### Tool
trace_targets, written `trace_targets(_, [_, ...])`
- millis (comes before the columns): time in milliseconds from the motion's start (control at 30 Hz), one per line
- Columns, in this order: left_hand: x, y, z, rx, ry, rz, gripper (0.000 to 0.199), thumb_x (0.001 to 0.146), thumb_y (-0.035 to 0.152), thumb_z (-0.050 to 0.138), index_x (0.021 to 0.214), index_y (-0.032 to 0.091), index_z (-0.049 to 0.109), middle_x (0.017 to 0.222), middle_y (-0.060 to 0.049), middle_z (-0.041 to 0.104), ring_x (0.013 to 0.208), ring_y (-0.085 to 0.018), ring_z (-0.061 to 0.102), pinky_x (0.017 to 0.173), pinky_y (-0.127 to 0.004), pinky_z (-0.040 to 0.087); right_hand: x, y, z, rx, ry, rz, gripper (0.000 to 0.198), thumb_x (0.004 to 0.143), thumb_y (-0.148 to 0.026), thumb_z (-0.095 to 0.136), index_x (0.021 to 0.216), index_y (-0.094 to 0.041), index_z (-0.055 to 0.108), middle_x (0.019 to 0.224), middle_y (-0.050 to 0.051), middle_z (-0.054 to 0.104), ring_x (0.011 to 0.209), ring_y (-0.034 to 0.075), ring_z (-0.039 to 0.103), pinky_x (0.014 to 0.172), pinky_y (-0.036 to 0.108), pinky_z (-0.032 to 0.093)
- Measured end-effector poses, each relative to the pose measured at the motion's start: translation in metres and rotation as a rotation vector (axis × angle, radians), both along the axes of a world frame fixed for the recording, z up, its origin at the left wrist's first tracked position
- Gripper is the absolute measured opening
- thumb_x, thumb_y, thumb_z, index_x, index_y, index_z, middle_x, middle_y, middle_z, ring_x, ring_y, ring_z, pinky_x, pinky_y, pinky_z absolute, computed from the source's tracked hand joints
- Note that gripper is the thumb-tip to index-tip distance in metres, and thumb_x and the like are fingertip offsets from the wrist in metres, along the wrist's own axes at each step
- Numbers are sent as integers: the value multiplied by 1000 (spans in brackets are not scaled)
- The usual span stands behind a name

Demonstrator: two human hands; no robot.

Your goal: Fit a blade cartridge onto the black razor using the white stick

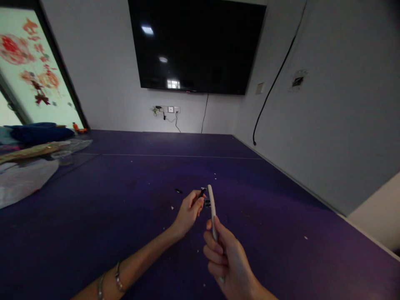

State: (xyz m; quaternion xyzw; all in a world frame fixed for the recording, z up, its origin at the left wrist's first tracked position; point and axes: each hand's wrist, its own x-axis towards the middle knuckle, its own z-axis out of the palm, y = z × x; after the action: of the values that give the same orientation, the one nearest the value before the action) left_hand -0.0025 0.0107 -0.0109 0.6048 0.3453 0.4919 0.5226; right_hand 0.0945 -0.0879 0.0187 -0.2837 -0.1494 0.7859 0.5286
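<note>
My left hand (189, 210) pinches a small black piece with a pale, silvery top (202, 192) between thumb and fingers. Wrapped round the lower part of a slim white handle (211, 201) is my right hand (227, 258). The handle points up and away from me, its tip close to the black piece; I cannot tell whether they touch. A short dark part (208, 203) shows at the handle's left side, but its exact kind is too small to make out. Beyond my left hand, a small flat black piece (178, 191) lies on the purple surface (125, 233).
Small white scraps (172, 208) dot the surface. At the left edge are dark blue folded cloth (42, 132), a clear plastic cup (62, 157) and a whitish bag (28, 181). A television (200, 46) hangs on the far wall; a black cable (275, 79) dangles at right.
</note>
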Motion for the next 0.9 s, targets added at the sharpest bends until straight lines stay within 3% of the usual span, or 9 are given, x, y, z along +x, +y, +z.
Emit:
trace_targets(200, [0, 0, -1, -10, -10, 2, 19, 79, 33, 53, 87, 15, 54, 55, 6, 41, 46, -6, 36, 45, -19, 29, -2, 0, -3, 9, 20, -8, 40, 60, -46, 74, 73, -18, 48, 41, -13, 28, 35, -1, 9, 31, 12, 3])
trace_targets(367, [0, 1, 2, -35, -31, 37, 18, 80, 33, 51, 84, 15, 53, 54, 7, 38, 44, -6, 33, 44, -19, 27, -5, -7, -8, -43, 1, 76, 41, 60, -49, 73, 77, -20, 49, 40, -13, 27, 34, 0, 8, 31, 12, 2])
trace_targets(567, [2, -2, 2, -37, -9, 5, 19, 79, 33, 53, 87, 15, 54, 53, 7, 40, 44, -6, 36, 44, -19, 28, -2, 0, -1, 7, 49, 2, 40, 59, -44, 75, 71, -18, 47, 40, -13, 27, 35, -1, 8, 31, 12, 3])
trace_targets(767, [-1, 1, 5, -45, -42, 52, 19, 81, 35, 50, 83, 16, 52, 54, 8, 38, 42, -5, 32, 41, -17, 25, -6, -6, -10, -34, 53, 111, 40, 60, -46, 74, 77, -20, 49, 41, -13, 29, 34, 0, 8, 31, 12, 2])
trace_targets(900, [-1, 3, 2, -42, -35, 10, 20, 81, 35, 51, 86, 16, 52, 54, 7, 39, 42, -5, 34, 41, -17, 27, -1, 2, 0, 39, 42, 22, 35, 65, -44, 72, 74, -18, 49, 40, -12, 28, 34, 0, 8, 31, 12, 3])
